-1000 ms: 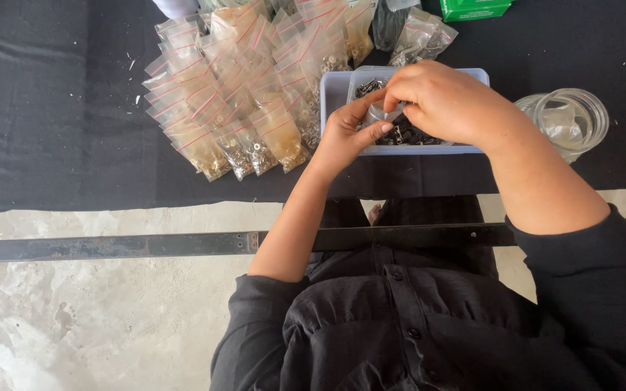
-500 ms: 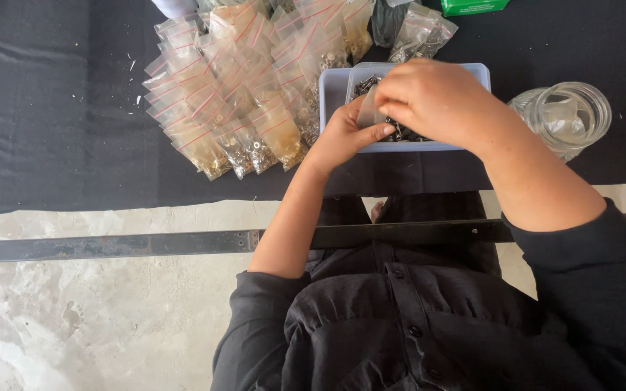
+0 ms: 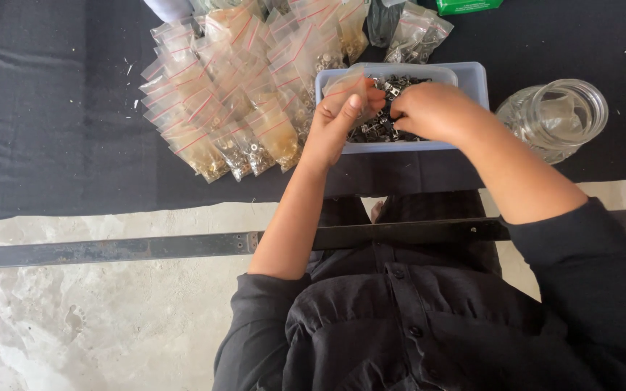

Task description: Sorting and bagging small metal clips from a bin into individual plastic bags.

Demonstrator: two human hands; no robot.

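while the left hand (image 3: 342,116) pinches a small clear plastic zip bag with a red seal strip (image 3: 343,83) at the near-left corner of the pale blue rectangular plastic tray (image 3: 472,76), the right hand (image 3: 429,110) sits directly beside it, to its right, fingers curled down into the small dark metal parts (image 3: 393,87) heaped in the tray. whether those fingers grip any parts cannot be told. both hands nearly touch over the tray; the right is nearer the parts, the left nearer the bag's mouth. the bag stands roughly upright, long axis pointing away from the person, thin and crinkled, apparently near empty. filled bags (image 3: 240,87) lie fanned to the left on the black cloth (image 3: 52,108); a clear glass jar (image 3: 556,116) lies to the right.
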